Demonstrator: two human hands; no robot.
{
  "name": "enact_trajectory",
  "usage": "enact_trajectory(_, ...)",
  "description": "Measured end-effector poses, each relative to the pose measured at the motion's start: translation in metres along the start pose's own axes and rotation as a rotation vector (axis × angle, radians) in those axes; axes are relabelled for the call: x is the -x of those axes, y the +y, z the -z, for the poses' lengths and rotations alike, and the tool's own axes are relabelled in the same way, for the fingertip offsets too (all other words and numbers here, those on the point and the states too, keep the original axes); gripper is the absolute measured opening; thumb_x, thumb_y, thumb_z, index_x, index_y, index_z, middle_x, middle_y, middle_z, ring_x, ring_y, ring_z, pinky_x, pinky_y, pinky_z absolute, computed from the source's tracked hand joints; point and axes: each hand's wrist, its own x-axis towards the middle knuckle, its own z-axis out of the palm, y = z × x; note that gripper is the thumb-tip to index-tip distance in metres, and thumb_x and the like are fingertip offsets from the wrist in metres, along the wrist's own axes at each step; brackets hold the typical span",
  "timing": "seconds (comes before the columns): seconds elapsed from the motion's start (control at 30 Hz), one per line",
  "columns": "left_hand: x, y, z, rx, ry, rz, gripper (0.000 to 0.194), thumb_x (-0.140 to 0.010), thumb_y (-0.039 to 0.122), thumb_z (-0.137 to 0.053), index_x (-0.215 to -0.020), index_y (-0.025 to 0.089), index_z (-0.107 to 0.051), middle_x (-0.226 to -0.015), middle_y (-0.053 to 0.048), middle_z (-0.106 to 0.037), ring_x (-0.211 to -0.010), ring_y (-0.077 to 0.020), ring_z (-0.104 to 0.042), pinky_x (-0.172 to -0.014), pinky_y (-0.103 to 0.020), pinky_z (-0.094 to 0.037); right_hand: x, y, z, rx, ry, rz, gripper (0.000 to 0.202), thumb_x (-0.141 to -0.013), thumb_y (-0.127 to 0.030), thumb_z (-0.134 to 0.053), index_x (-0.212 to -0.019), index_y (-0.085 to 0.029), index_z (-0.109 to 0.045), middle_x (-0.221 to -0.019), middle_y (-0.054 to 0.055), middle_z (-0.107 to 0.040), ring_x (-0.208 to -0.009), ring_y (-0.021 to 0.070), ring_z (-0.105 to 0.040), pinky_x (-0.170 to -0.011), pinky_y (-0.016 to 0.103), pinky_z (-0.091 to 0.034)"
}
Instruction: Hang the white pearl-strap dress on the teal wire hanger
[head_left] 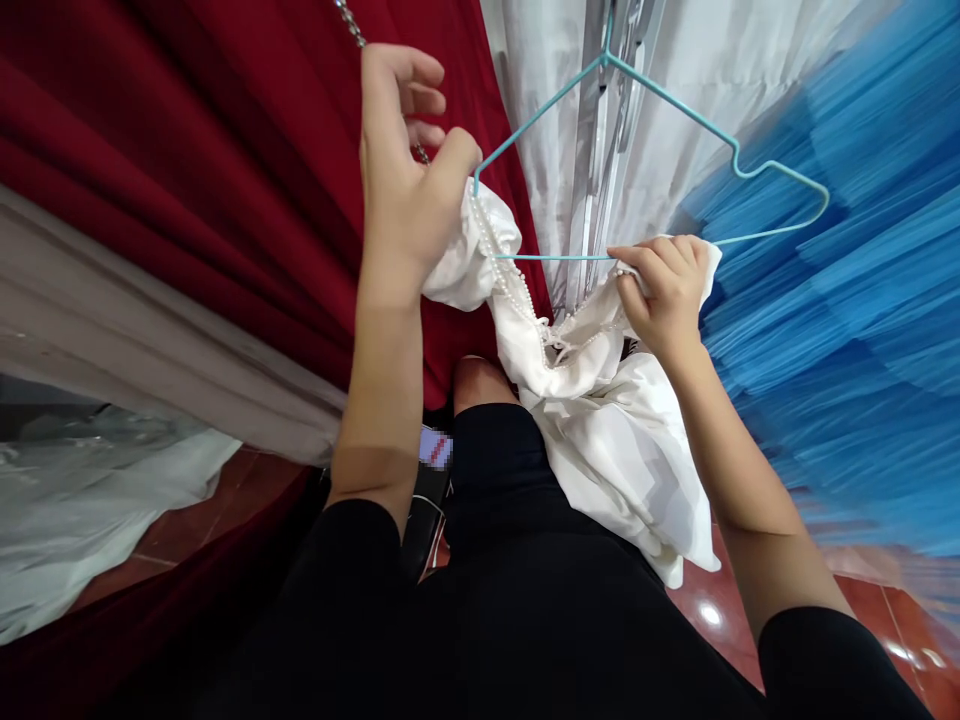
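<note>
A white garment [622, 430] with strings of pearl-like beads and a small tie at its neckline hangs in loose folds before me. A light-blue wire hanger [675, 97] rises above it, its lower bar running across the neckline. At the hanger's left end is my left hand [409, 175], its fingers apart and loosely curled, the thumb near the hanger corner and the gathered white cloth. My right hand [667, 285] is closed on the garment's other shoulder, with fingertips at the hanger's lower bar. The hanger's right end sticks out bare beyond that hand.
Dark red cloth [247, 150] hangs at left, with a metal chain [349, 22] before it. Blue ruffled fabric [847, 350] fills the right side. White cloth [705, 60] and metal poles [592, 160] stand behind. A black object [424, 515] sits by my leg on red tiles.
</note>
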Motion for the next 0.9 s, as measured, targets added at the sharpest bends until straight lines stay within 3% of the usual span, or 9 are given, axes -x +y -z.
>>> enact_trajectory(0.1, 0.015, 0.027, -0.016, 0.016, 0.145, 0.009, 0.024, -0.097, 0.011, -0.054, -0.114, 0.026, -0.049, -0.112, -0.003, -0.061, -0.101, -0.0136, -0.06, -0.087, -0.033, -0.057, -0.002, 0.0, 0.0, 0.014, 0.005, 0.01, 0.028, -0.101, -0.026, -0.046, -0.113, -0.027, -0.071, -0.091, 0.002, -0.064, -0.09, 0.0213, -0.059, -0.096, 0.046, -0.045)
enact_trajectory(0.23, 0.048, 0.058, -0.041, -0.002, -0.41, -0.003, 0.021, -0.104, 0.015, -0.043, -0.114, 0.022, -0.06, -0.112, -0.006, -0.069, -0.108, -0.0217, -0.063, -0.1, -0.041, -0.051, -0.001, -0.003, -0.001, 0.003, -0.027, 0.0, 0.027, -0.101, -0.025, -0.046, -0.117, -0.028, -0.067, -0.095, 0.002, -0.064, -0.095, 0.0226, -0.061, -0.099, 0.049, -0.045)
enact_trajectory(0.3, 0.06, 0.061, -0.051, -0.076, -0.513, 0.044, 0.031, -0.106, 0.016, -0.037, -0.121, 0.021, -0.064, -0.111, -0.008, -0.071, -0.107, -0.0258, -0.064, -0.099, -0.044, -0.047, 0.004, -0.002, 0.003, -0.025, -0.018, 0.019, 0.026, -0.099, -0.023, -0.049, -0.118, -0.029, -0.065, -0.101, 0.003, -0.064, -0.101, 0.0238, -0.062, -0.101, 0.051, -0.045)
enact_trajectory(0.33, 0.064, 0.06, -0.055, -0.11, -0.513, 0.067, 0.033, -0.106, 0.015, -0.037, -0.123, 0.021, -0.065, -0.109, -0.008, -0.071, -0.106, -0.027, -0.064, -0.099, -0.045, -0.046, 0.008, 0.001, 0.008, -0.036, 0.029, 0.021, 0.025, -0.097, -0.022, -0.051, -0.117, -0.029, -0.065, -0.105, 0.004, -0.063, -0.105, 0.0247, -0.062, -0.102, 0.051, -0.045)
enact_trajectory(0.43, 0.065, 0.058, -0.058, -0.146, -0.489, 0.111, 0.037, -0.104, 0.011, -0.038, -0.121, 0.024, -0.068, -0.107, -0.007, -0.071, -0.105, -0.0275, -0.064, -0.096, -0.044, -0.045, 0.02, 0.019, 0.031, -0.007, 0.34, -0.079, 0.023, -0.084, -0.013, -0.061, -0.104, -0.023, -0.064, -0.105, 0.007, -0.057, -0.107, 0.0265, -0.059, -0.098, 0.049, -0.046)
enact_trajectory(0.5, 0.062, 0.058, -0.055, -0.131, -0.505, 0.118, 0.037, -0.103, 0.009, -0.039, -0.117, 0.025, -0.069, -0.104, -0.006, -0.071, -0.102, -0.0269, -0.064, -0.096, -0.043, -0.045, 0.021, 0.038, 0.051, 0.046, 0.508, -0.271, 0.028, -0.073, 0.0, -0.06, -0.091, -0.021, -0.057, -0.089, 0.003, -0.051, -0.086, 0.0205, -0.055, -0.081, 0.04, -0.047)
enact_trajectory(0.6, 0.058, 0.06, -0.05, -0.106, -0.526, 0.122, 0.039, -0.101, 0.007, -0.04, -0.116, 0.024, -0.071, -0.101, -0.006, -0.071, -0.102, -0.0266, -0.065, -0.095, -0.043, -0.046, 0.004, 0.069, 0.081, 0.071, 0.631, -0.501, 0.046, -0.061, 0.017, -0.049, -0.078, -0.025, -0.041, -0.074, -0.007, -0.037, -0.058, 0.0078, -0.031, -0.059, 0.028, -0.031)
enact_trajectory(0.73, 0.055, 0.061, -0.048, -0.056, -0.563, 0.119, 0.04, -0.101, 0.007, -0.039, -0.116, 0.025, -0.072, -0.106, -0.005, -0.073, -0.104, -0.0251, -0.066, -0.096, -0.041, -0.046, -0.039, 0.085, 0.107, 0.057, 0.543, -0.433, 0.051, -0.064, 0.019, -0.05, -0.072, -0.028, -0.032, -0.073, -0.009, -0.035, -0.059, 0.0044, -0.031, -0.059, 0.025, -0.028)
enact_trajectory(0.9, 0.054, 0.061, -0.047, -0.101, -0.582, 0.134, 0.041, -0.1, 0.006, -0.039, -0.118, 0.023, -0.072, -0.106, -0.006, -0.073, -0.104, -0.0265, -0.067, -0.097, -0.043, -0.046, -0.084, 0.063, 0.108, 0.008, 0.446, -0.235, 0.047, -0.062, 0.013, -0.049, -0.071, -0.029, -0.029, -0.072, -0.007, -0.033, -0.057, 0.0063, -0.023, -0.056, 0.027, -0.02)
